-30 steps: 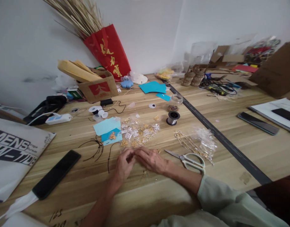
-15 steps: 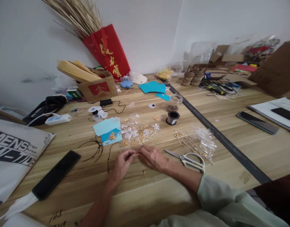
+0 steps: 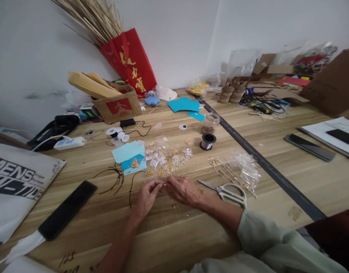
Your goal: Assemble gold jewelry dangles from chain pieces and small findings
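Fingertips of my left hand (image 3: 148, 195) and my right hand (image 3: 183, 190) are pinched close together over the table. A tiny gold piece (image 3: 164, 184) shows between them, too small to name. Just below my right hand hangs or lies a thin clear strand with a small gold bead cluster (image 3: 173, 207). Beyond my fingers are piles of gold beads (image 3: 162, 173) and silver beads (image 3: 156, 159) on clear bags. Scissors (image 3: 224, 189) with pale handles lie beside my right wrist. A black cord (image 3: 131, 189) lies left of my left hand.
A wire spool (image 3: 208, 141) and a bead jar (image 3: 211, 122) stand beyond the hands. Bead chains (image 3: 228, 172) lie near clear plastic bags (image 3: 248, 168) on the right. Blue cards (image 3: 129, 152) and a black phone (image 3: 68, 209) lie on the left.
Both hands stay in nearly the same place, fingertips still together. The gold cluster and strand below them have shifted slightly.
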Demonstrator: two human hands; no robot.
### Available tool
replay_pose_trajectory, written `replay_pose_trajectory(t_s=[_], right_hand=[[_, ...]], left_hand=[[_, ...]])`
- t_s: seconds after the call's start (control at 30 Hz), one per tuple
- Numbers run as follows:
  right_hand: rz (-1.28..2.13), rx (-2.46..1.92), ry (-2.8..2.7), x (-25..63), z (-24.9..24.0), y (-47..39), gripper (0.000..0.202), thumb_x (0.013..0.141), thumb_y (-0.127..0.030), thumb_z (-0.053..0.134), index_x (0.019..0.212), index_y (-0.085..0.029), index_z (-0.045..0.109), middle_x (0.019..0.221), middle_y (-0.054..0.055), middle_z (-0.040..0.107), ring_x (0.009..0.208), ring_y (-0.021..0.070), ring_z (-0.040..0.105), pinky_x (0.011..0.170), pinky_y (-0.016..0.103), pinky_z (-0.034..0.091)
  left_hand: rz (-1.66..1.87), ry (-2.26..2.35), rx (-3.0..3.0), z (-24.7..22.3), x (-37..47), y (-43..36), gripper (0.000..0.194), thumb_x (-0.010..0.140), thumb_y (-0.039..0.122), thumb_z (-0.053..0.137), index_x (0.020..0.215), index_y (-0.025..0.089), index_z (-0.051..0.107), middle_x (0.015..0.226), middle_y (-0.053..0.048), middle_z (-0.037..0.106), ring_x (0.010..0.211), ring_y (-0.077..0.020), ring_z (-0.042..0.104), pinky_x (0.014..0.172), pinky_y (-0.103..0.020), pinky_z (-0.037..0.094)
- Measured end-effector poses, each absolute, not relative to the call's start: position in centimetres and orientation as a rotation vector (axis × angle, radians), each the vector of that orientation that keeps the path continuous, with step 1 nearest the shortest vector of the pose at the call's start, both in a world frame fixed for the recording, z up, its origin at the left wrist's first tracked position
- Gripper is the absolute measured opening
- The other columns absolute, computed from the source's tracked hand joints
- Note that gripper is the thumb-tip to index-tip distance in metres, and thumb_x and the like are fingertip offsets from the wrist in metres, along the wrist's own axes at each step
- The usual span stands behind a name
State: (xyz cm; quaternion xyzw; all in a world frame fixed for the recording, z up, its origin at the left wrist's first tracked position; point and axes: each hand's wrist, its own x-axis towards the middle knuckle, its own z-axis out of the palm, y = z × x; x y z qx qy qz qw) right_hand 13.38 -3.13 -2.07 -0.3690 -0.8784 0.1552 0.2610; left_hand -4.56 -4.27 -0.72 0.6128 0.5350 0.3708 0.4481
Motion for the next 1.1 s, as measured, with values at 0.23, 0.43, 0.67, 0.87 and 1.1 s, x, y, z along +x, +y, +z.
replay_pose_trajectory(t_s=[0.23, 0.43, 0.67, 0.87, 1.1], right_hand=[[0.394, -1.052, -2.413, 13.3, -1.8, -3.1, 0.006, 0.092, -0.021, 0.041, 0.090, -0.018, 0.046, 0.070, 0.004, 0.061, 0.056, 0.0130, 0.051, 0.054, 0.023, 0.030], [0.396, -1.046, -2.439, 13.4, -1.8, -3.1, 0.006, 0.091, -0.019, 0.040, 0.092, -0.017, 0.045, 0.072, 0.005, 0.064, 0.058, 0.0145, 0.055, 0.053, 0.023, 0.030], [0.377, -1.088, -2.456, 13.4, -1.4, -3.1, 0.006, 0.088, -0.014, 0.045, 0.092, -0.018, 0.045, 0.071, 0.003, 0.064, 0.057, 0.0121, 0.054, 0.052, 0.022, 0.027], [0.382, -1.114, -2.485, 13.4, -0.9, -3.1, 0.010, 0.084, -0.011, 0.047, 0.090, -0.017, 0.043, 0.070, 0.002, 0.062, 0.056, 0.0118, 0.053, 0.051, 0.022, 0.024], [0.392, -1.145, -2.488, 13.6, -1.0, -3.0, 0.013, 0.083, -0.009, 0.049, 0.092, -0.017, 0.044, 0.066, 0.000, 0.060, 0.052, 0.0112, 0.050, 0.050, 0.022, 0.021]], left_hand=[[0.916, 1.355, 1.613, -0.6, -4.4, -4.6, 0.022, 0.080, 0.034, 0.052, 0.072, 0.016, 0.061, 0.065, -0.002, 0.063, 0.063, -0.0157, 0.059, 0.061, -0.024, 0.047], [0.944, 1.339, 1.595, -0.4, -4.2, -4.6, 0.020, 0.081, 0.033, 0.051, 0.071, 0.017, 0.058, 0.064, -0.002, 0.064, 0.061, -0.0158, 0.060, 0.060, -0.025, 0.048], [0.947, 1.382, 1.760, 0.2, -3.9, -5.0, 0.020, 0.084, 0.031, 0.047, 0.071, 0.019, 0.055, 0.065, -0.002, 0.065, 0.063, -0.0161, 0.062, 0.063, -0.026, 0.049], [0.928, 1.408, 1.797, 0.4, -3.9, -5.0, 0.021, 0.085, 0.031, 0.045, 0.071, 0.019, 0.054, 0.065, -0.002, 0.065, 0.063, -0.0166, 0.063, 0.062, -0.025, 0.048], [0.954, 1.421, 1.802, 0.3, -3.9, -4.9, 0.021, 0.085, 0.031, 0.045, 0.070, 0.019, 0.055, 0.064, -0.002, 0.064, 0.063, -0.0162, 0.062, 0.063, -0.025, 0.046]])
